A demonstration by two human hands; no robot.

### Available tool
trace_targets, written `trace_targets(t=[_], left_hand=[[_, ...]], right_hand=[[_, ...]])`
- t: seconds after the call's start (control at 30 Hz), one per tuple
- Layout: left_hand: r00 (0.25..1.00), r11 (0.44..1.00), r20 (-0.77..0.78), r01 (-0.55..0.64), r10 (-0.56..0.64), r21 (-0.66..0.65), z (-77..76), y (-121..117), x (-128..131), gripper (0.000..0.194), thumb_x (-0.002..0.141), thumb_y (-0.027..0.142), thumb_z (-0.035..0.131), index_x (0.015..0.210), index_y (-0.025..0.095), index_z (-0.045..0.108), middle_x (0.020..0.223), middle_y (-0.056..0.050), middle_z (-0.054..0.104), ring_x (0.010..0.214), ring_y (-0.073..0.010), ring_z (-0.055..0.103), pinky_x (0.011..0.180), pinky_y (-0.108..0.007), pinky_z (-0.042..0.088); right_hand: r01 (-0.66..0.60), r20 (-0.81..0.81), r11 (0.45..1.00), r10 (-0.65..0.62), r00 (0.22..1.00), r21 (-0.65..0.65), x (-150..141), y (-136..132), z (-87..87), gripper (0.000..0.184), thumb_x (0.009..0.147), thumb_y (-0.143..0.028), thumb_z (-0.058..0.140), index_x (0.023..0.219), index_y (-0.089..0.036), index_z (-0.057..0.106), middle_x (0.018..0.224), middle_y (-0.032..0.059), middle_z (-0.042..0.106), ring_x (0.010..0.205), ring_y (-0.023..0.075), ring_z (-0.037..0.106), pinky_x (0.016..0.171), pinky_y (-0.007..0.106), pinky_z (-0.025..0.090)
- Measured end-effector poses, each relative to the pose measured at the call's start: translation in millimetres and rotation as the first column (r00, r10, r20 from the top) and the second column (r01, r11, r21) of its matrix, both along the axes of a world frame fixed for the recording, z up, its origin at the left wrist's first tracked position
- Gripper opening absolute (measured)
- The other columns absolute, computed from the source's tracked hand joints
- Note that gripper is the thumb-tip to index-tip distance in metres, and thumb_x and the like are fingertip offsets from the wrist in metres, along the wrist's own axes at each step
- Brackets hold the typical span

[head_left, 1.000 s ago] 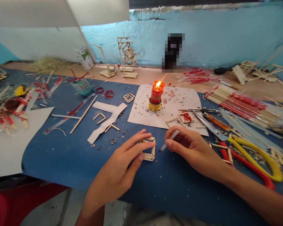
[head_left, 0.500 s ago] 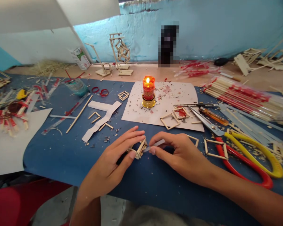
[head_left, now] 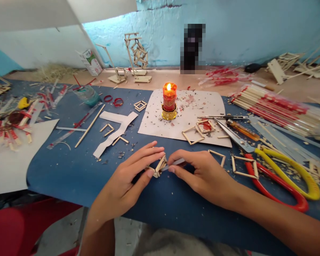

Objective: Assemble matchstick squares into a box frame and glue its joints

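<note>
My left hand (head_left: 130, 177) pinches a small frame of thin wooden sticks (head_left: 159, 166), tilted up on the blue table cover (head_left: 69, 170). My right hand (head_left: 200, 174) grips a thin grey stick (head_left: 176, 163) between thumb and fingers, its tip touching the frame's right side. Both hands are close together near the table's front edge. A lit red candle (head_left: 169, 101) in a gold holder stands on a white sheet (head_left: 202, 106) just beyond them.
Big shears with red and yellow handles (head_left: 280, 177) lie to the right, with stick squares (head_left: 244, 167) beside them. A bundle of red-wrapped sticks (head_left: 277, 110) sits far right. Paper strips (head_left: 117, 129), a ruler and scraps lie left. Stick models (head_left: 136, 57) stand at the wall.
My left hand lifted the stick frame from flat to tilted. My right hand moved left and brought the grey stick's tip against the frame. The view shifted slightly.
</note>
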State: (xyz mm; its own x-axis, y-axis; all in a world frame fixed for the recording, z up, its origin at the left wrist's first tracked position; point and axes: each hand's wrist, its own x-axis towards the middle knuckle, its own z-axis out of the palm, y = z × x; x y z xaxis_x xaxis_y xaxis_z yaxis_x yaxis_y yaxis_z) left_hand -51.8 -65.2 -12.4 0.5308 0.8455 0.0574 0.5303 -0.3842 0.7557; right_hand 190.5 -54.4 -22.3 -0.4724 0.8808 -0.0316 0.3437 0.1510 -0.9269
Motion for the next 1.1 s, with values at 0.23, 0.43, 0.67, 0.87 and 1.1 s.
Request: trace_targets(t=[0.23, 0.43, 0.67, 0.87, 1.1], left_hand=[[1.0, 0.999, 0.011, 0.02, -0.021, 0.036, -2.7, 2.5, -0.8, 0.043, 0.105, 0.018, 0.052, 0.146, 0.031, 0.055, 0.156, 0.004, 0.053, 0.153, -0.0184, 0.037, 0.128, -0.03, 0.03], [1.0, 0.999, 0.001, 0.021, -0.022, 0.05, -2.8, 1.9, -0.9, 0.044, 0.105, 0.018, 0.052, 0.147, 0.03, 0.055, 0.156, 0.004, 0.054, 0.152, -0.0179, 0.037, 0.127, -0.028, 0.03], [1.0, 0.998, 0.005, 0.025, -0.026, 0.055, -3.4, 1.9, -0.6, 0.043, 0.105, 0.017, 0.051, 0.146, 0.029, 0.056, 0.155, 0.003, 0.055, 0.152, -0.018, 0.038, 0.127, -0.029, 0.03], [1.0, 0.998, 0.009, 0.028, -0.029, 0.063, -3.1, 1.4, -0.7, 0.042, 0.105, 0.017, 0.052, 0.145, 0.027, 0.057, 0.154, 0.001, 0.056, 0.152, -0.0181, 0.039, 0.127, -0.028, 0.031], [1.0, 0.998, 0.005, 0.029, -0.029, 0.063, -3.7, 1.1, -1.1, 0.042, 0.105, 0.018, 0.052, 0.146, 0.027, 0.057, 0.154, 0.0, 0.056, 0.151, -0.0195, 0.039, 0.127, -0.031, 0.031]], right_hand=[[-0.141, 0.105, 0.945, 0.115, 0.988, 0.294, 1.7, -0.4, -6.0, 0.016, 0.104, -0.017, 0.05, 0.103, -0.018, 0.066, 0.096, 0.0057, 0.07, 0.087, 0.0182, 0.065, 0.082, 0.03, 0.049], [-0.244, 0.196, 0.903, 0.184, 0.963, 0.354, 5.2, 0.0, -3.4, 0.02, 0.104, -0.014, 0.046, 0.107, -0.016, 0.066, 0.094, 0.006, 0.064, 0.083, 0.0176, 0.059, 0.077, 0.029, 0.047], [-0.273, 0.295, 0.795, 0.124, 0.947, 0.542, 5.3, -0.3, -9.1, 0.021, 0.107, -0.019, 0.049, 0.099, -0.013, 0.067, 0.079, 0.0034, 0.064, 0.072, 0.0172, 0.057, 0.068, 0.03, 0.043], [-0.377, 0.411, 0.652, 0.109, 0.905, 0.658, 7.8, -1.1, -8.3, 0.027, 0.104, -0.007, 0.046, 0.095, -0.011, 0.071, 0.082, 0.006, 0.066, 0.073, 0.0196, 0.055, 0.069, 0.034, 0.046], [-0.412, 0.455, 0.552, 0.066, 0.888, 0.725, 9.1, 0.1, -4.1, 0.028, 0.103, -0.006, 0.047, 0.105, -0.004, 0.074, 0.095, 0.0145, 0.074, 0.08, 0.0239, 0.062, 0.071, 0.037, 0.054]])
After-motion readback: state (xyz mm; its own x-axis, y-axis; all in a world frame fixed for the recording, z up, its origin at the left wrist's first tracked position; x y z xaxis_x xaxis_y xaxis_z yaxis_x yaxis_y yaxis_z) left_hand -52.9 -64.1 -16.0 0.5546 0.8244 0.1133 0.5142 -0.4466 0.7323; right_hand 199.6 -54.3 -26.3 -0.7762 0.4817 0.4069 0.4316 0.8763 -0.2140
